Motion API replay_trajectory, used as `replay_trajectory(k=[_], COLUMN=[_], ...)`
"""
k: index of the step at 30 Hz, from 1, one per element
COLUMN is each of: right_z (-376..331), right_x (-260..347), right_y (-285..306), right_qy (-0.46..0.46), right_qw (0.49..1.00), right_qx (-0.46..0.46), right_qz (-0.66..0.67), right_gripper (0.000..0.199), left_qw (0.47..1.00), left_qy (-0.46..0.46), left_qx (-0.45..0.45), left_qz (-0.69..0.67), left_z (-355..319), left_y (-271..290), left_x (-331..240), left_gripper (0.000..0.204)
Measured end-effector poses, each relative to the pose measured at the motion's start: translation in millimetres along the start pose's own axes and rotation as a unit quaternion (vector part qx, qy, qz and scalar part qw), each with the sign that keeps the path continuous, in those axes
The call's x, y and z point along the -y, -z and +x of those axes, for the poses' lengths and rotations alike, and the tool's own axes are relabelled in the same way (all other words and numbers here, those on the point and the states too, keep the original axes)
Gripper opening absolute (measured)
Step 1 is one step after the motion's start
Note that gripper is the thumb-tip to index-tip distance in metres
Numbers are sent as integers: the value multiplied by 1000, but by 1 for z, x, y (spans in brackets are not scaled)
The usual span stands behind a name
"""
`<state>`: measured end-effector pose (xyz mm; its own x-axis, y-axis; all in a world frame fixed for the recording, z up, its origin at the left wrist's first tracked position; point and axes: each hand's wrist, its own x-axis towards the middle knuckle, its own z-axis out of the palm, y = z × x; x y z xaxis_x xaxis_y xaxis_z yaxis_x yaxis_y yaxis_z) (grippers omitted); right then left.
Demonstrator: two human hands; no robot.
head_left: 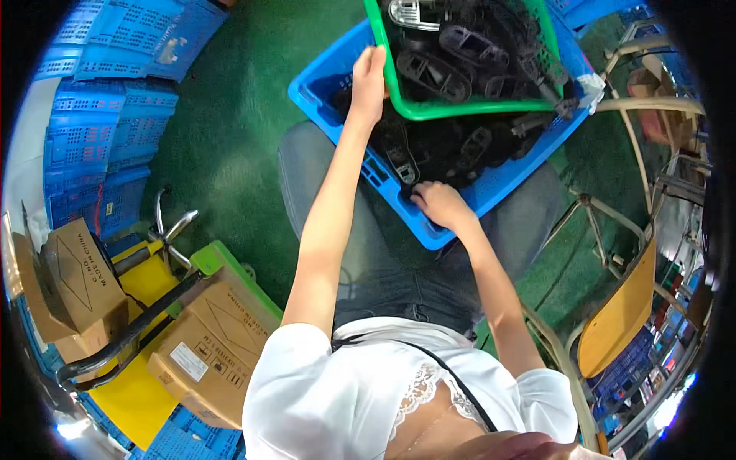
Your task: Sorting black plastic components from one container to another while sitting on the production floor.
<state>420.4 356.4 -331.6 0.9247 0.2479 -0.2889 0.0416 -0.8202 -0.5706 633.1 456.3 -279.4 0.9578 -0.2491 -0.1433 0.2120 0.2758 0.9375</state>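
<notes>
On the far left stands a stack of blue crates [107,115]. Below them are brown cardboard boxes [211,345] and a yellow cart [142,383] with a black handle.

In the middle, the person sits with a big blue crate [498,184] on their lap. The left hand [368,80] is curled over the rim of a green tray [395,92], gripping its left edge. The tray sits tilted on top of the blue crate. It holds black plastic parts [445,69] and one shiny silver part [406,14].

The right hand [437,203] reaches down into the blue crate at its near edge. Its fingers are bent among more black parts [460,146]. I cannot tell if it is pinching one.

The black parts look hard and stiff, and probably light. They have holes and bars, so a bar looks like a good spot to grab. The green tray seems stiff too, and its rim is the place to hold it.

On the right stands a wooden chair [621,314] on the green floor [230,146].
</notes>
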Motion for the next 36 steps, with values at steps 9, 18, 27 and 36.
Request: replay_trajectory(k=[9, 18, 27, 36], right_z=[-8, -10, 46, 84], right_x=[16, 19, -21, -41], right_y=[-1, 5, 79, 52], right_qy=[-22, -34, 29, -103], right_qw=[997, 995, 998, 960], right_qx=[-15, -19, -6, 210], right_qz=[-69, -92, -55, -154], right_gripper=[25, 23, 32, 96], left_qw=[994, 997, 1000, 999], left_qy=[-103, -66, -26, -15], left_qx=[-41, -8, -5, -41], left_qz=[-8, 25, 1, -24], left_z=[12, 24, 20, 7], left_y=[-5, 11, 12, -1], left_x=[5, 21, 3, -9], left_gripper=[25, 22, 25, 30])
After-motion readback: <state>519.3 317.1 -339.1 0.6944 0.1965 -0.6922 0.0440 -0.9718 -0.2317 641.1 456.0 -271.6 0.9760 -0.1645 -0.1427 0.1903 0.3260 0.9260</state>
